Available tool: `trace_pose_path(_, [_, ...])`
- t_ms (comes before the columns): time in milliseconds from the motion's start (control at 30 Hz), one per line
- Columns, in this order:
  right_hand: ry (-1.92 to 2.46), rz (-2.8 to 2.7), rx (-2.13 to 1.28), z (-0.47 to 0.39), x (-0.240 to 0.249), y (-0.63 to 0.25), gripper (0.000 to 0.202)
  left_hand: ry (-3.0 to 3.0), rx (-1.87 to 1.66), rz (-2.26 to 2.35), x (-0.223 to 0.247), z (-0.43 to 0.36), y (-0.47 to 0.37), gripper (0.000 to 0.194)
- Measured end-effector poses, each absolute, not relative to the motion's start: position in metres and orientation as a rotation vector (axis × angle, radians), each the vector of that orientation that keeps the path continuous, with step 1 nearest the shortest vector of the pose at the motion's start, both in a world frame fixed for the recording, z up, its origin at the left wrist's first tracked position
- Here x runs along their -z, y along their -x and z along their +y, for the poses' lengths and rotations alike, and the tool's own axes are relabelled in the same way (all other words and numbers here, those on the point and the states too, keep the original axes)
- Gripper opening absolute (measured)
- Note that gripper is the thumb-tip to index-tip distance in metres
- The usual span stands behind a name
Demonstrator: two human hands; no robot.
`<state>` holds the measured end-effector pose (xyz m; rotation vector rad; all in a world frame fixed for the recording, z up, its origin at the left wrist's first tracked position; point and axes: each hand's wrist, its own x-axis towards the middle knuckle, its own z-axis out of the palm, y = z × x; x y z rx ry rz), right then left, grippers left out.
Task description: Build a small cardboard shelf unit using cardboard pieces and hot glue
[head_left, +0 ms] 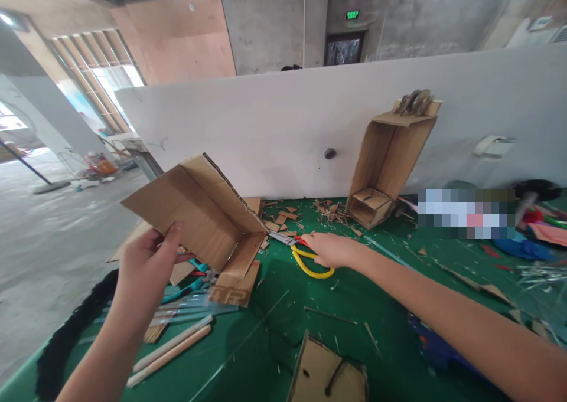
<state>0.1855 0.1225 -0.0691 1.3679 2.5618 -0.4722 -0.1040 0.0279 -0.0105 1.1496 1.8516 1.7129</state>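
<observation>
My left hand pinches the lower left edge of a folded, open cardboard box piece, thumb on its face, holding it tilted above the table. In my right hand is a pair of scissors with red and yellow handles. Its blades point left and reach the right corner of the cardboard piece. Whether the blade tips touch the cardboard, I cannot tell. Below the piece lie a flat cardboard scrap and teal-handled pliers.
A tall cardboard structure stands against the white partition. Cardboard scraps litter the green table. Two wooden sticks and clear glue sticks lie left; a cardboard piece is at the front; a blue tool lies under my right forearm.
</observation>
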Motion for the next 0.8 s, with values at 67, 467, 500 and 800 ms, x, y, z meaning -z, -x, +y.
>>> trace_pose_path(67, [-1.383, 2.581, 0.456, 0.116, 0.07, -0.193, 0.048, -1.158, -1.706, 1.862, 0.01, 0.028, 0.105, 0.034])
trace_pose_path(467, [-1.095, 2.857, 0.496, 0.103, 0.075, -0.224, 0.053, -1.137, -1.723, 1.904, 0.012, 0.03, 0.118, 0.031])
trace_pose_path(500, [-1.121, 2.839, 0.491, 0.102, 0.077, -0.223, 0.054, -1.145, -1.712, 1.901, 0.013, 0.03, 0.118, 0.032])
trace_pose_path(800, [-1.076, 2.97, 0.414, 0.117, 0.107, -0.25, 0.055, -1.234, -1.671, 1.863, 0.017, 0.03, 0.124, 0.037])
